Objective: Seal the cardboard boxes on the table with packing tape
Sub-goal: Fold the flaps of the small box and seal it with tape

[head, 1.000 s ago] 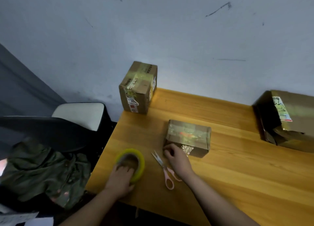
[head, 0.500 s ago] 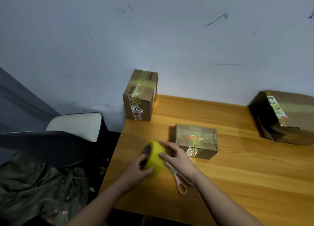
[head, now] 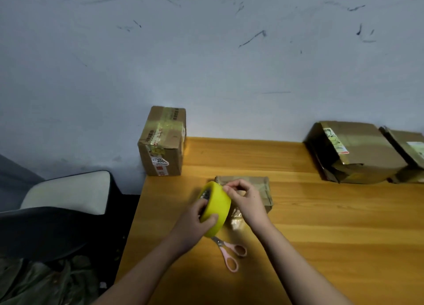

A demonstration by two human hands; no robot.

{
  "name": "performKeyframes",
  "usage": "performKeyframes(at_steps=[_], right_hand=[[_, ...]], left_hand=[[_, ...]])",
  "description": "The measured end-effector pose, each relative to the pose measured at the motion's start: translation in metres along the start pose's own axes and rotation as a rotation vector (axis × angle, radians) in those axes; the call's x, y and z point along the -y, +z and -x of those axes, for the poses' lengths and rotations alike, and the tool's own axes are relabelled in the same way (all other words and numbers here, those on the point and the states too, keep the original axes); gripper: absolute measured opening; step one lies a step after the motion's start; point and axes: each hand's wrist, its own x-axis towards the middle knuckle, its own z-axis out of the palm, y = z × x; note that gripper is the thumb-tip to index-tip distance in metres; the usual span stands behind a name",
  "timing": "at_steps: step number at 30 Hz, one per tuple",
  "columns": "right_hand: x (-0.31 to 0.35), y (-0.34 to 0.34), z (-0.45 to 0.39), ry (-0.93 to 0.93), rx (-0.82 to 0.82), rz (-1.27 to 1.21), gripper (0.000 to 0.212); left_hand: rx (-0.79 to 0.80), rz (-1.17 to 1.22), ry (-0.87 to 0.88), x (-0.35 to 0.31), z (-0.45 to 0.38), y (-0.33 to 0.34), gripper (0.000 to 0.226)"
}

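Legible marking: the number "300" on a white label (head: 160,161) on the front face of the upright cardboard box (head: 161,141). Adjacent printing on that box is unreadable.

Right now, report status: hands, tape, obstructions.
Left hand grips tape roll. Right hand pinches at roll's edge. Small box waits behind. Scissors lie beneath the roll.

At about six o'clock we see pink-handled scissors (head: 230,253) lying flat on the wooden table (head: 332,235). At nine o'clock, just off the table's edge, stands a chair (head: 64,203) with a pale cushion and dark frame. Green fabric (head: 46,281) lies crumpled at seven o'clock. A scuffed grey wall (head: 206,52) fills twelve o'clock.
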Motion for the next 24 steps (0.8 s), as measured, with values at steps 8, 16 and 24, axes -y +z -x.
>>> performKeyframes(at_steps=[8, 16, 24], right_hand=[[0.001, -0.034, -0.023, -0.109, -0.119, 0.37, 0.01], [0.052, -0.076, -0.021, -0.441, -0.221, 0.476, 0.009], [0.062, -0.097, -0.034, -0.227, 0.057, 0.322, 0.013]], left_hand=[[0.039, -0.114, 0.092, -0.027, -0.017, 0.023, 0.037], [0.103, 0.291, -0.203, -0.081, -0.037, 0.042, 0.03], [0.091, 0.288, -0.368, -0.089, -0.058, 0.052, 0.039]])
